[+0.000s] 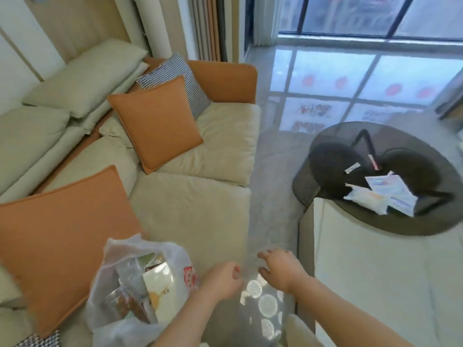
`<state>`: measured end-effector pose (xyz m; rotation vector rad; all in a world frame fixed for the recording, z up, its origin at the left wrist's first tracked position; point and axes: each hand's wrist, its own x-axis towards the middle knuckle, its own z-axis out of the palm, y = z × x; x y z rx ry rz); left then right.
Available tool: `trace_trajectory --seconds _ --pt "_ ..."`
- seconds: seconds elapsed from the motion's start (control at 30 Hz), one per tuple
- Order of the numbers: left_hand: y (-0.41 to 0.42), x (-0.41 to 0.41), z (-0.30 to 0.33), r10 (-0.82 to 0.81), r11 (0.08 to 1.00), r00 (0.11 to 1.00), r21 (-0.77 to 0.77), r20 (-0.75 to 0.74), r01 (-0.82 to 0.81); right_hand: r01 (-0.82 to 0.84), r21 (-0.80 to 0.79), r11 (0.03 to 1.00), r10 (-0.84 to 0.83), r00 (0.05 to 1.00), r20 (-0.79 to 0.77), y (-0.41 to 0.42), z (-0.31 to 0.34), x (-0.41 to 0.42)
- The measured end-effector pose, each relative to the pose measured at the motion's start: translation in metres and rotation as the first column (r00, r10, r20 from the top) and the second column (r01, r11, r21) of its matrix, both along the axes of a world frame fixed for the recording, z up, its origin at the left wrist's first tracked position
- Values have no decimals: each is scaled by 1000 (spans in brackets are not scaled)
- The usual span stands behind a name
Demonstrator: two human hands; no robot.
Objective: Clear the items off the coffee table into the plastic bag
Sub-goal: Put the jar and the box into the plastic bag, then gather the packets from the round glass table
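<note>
Two bare hands are hovering low in the view, over the gap between the sofa and a pale cream block. The left hand (221, 279) is sitting just beside the plastic bag (130, 294), its fingers loosely curled inward; whether they are pinching the bag's edge I cannot tell — motion blur is smearing that spot. The right hand (280, 267) is reaching forward, fingers relaxed and slightly spread, holding nothing.

That translucent white bag is resting on the sofa (190, 209) seat, its mouth gaping open toward the camera, with packets and wrappers already lying inside. An orange cushion (62, 236) is leaning just behind it; a second orange cushion (155, 121) is propped further back against a checked one.

Well apart, to the right, the round dark glass worktop (333, 156) is carrying what is left — a white packet (365, 199) touching a few overlapping printed paper sheets (390, 189) near its closer edge, with a small slip (352, 168) and a thin pink-and-white stick (373, 162) lying a little further in.
</note>
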<state>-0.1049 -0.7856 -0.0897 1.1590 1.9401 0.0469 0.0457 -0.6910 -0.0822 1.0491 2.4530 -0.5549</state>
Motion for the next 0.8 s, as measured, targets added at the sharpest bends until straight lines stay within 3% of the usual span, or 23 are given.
trace_trajectory --seconds 0.2,0.4,0.8 --pt "62 87 3 -132 991 990 26 -55 134 244 32 969 -245 970 1 38 4 107" --pt "113 144 2 -166 986 985 12 38 166 481 -3 877 -481 876 -29 61 -4 173" --pt "240 133 -8 -391 914 919 -91 59 395 635 -84 768 -637 771 10 136 -21 161"
